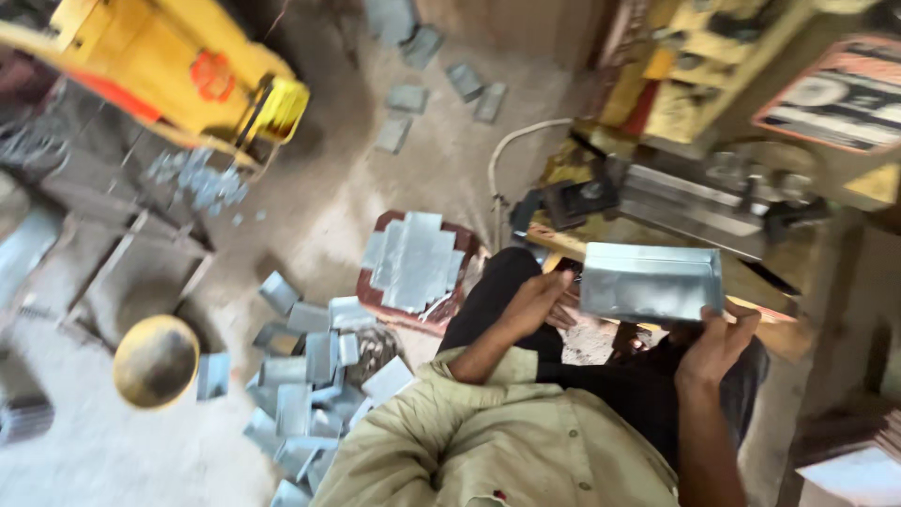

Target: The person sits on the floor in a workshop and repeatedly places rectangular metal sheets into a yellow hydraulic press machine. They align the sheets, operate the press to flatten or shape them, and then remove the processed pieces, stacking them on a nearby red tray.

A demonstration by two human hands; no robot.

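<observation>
My right hand (718,343) grips the lower right edge of a folded sheet-metal box (650,282), grey and shiny, held up in front of a yellow press machine (694,197). My left hand (537,302) rests on my left knee, fingers loosely curled, just left of the box and close to its edge; whether it touches the box is unclear. A stack of flat cross-shaped metal blanks (413,260) lies on a red-brown stool (375,293) to the left of my knee.
Several bent metal boxes (300,385) lie heaped on the dusty floor at the lower left. A yellow bowl (155,361) sits beside them. Another yellow machine (178,66) stands at the upper left, with more metal pieces (441,70) scattered at the top.
</observation>
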